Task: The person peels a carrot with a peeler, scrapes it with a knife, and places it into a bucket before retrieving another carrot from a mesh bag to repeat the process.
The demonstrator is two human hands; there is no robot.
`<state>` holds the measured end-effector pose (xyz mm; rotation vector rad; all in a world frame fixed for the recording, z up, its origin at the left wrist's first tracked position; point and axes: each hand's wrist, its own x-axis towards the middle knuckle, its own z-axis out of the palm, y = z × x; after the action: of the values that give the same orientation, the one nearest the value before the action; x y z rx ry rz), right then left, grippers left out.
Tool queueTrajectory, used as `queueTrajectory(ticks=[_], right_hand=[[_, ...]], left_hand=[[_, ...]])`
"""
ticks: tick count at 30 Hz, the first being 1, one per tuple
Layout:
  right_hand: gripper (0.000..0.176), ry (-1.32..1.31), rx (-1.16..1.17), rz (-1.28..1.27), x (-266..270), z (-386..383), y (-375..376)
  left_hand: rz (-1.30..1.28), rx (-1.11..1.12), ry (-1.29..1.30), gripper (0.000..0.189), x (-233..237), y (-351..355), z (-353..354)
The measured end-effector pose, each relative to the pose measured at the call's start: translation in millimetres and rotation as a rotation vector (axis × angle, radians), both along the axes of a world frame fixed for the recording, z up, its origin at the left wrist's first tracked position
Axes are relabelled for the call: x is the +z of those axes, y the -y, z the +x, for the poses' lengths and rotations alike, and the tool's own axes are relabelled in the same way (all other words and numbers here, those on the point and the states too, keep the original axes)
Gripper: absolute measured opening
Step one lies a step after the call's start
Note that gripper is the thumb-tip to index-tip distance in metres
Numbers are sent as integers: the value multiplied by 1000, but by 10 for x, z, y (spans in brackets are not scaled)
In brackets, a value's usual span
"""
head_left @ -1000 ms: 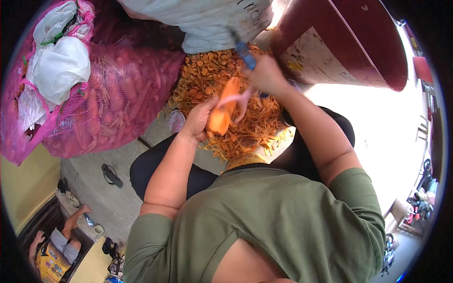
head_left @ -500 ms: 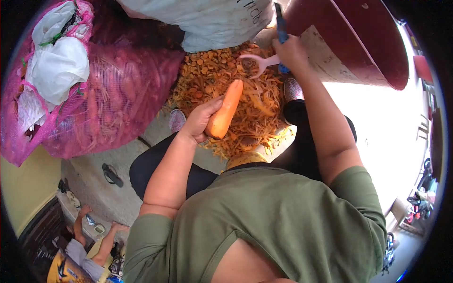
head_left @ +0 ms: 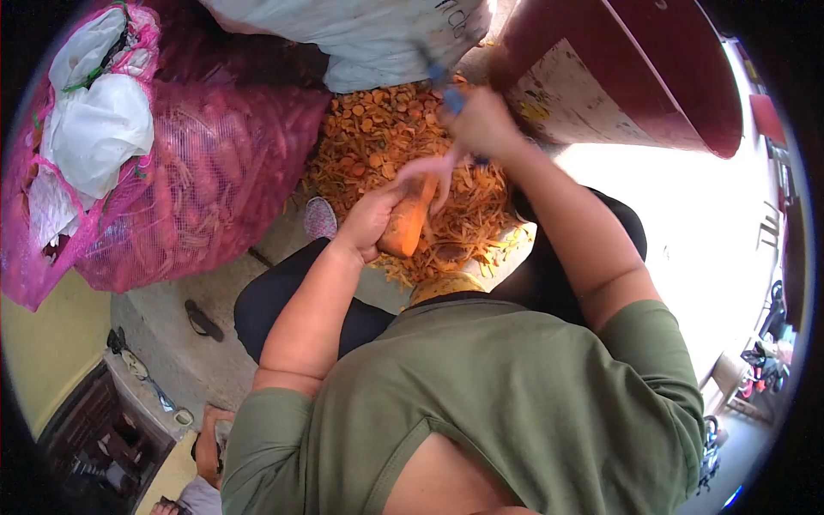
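Note:
My left hand (head_left: 369,221) is wrapped round the lower part of an orange carrot (head_left: 407,225), held tilted above a pile of peelings. In my right hand (head_left: 483,124), blurred by motion, is a pink Y-shaped peeler (head_left: 445,178), its head against or just over the upper part of the carrot. A blue tool (head_left: 448,96) with a dark end also sticks out of the same fist; its kind is too smeared to tell. Below and beyond both hands lies the heap of carrot peelings and cut ends (head_left: 365,129).
A pink mesh sack (head_left: 202,189) full of carrots stands at left, with white plastic (head_left: 107,129) at its mouth. A white sack (head_left: 369,43) is at the back, a dark red tub (head_left: 618,77) at back right. Sandals (head_left: 203,319) and another person's leg (head_left: 209,446) show lower left.
My right hand has swung left and down, bringing the peeler from beyond the carrot onto or over it. The left hand keeps the carrot nearly in place. The other person at lower left has shifted.

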<state>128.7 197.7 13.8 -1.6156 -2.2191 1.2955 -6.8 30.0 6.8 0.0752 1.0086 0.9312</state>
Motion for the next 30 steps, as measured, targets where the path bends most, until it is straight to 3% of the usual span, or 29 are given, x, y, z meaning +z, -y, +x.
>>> queueTrajectory(ticks=[2, 5, 6, 8, 11, 15, 17, 20, 23, 26, 29, 30], right_hand=[[24, 216, -155, 140, -125, 232, -466], [39, 200, -222, 200, -46, 282, -550], [38, 128, -89, 117, -117, 247, -439], [31, -42, 66, -83, 346, -6, 70], [23, -24, 263, -108, 471, -142, 453], [23, 8, 130, 27, 229, -73, 195], [29, 153, -37, 47, -37, 105, -268], [29, 146, -195, 112, -82, 244, -515], [24, -57, 47, -30, 196, 16, -9], [24, -3, 337, -115, 479, -142, 363], [24, 71, 75, -78, 144, -50, 45], [24, 125, 15, 3, 32, 35, -163]], left_hand=[[4, 6, 30, 34, -6, 14, -15], [-7, 77, 7, 35, 94, -29, -29], [-12, 82, 23, 34, 83, -36, -44], [-25, 98, 55, 34, 35, -36, -78], [-44, 84, 114, 33, -10, -32, -74], [58, -56, -61, 36, 70, -40, 4], [-45, -25, -62, 38, 109, 3, 23], [-66, 29, 5, 36, 118, 7, -21], [-8, 69, 79, 35, -16, 16, -90], [24, 28, 101, 37, -17, -9, -63], [163, -123, -53, 36, -70, 54, -48], [93, -71, 1, 37, 71, 29, -34]])
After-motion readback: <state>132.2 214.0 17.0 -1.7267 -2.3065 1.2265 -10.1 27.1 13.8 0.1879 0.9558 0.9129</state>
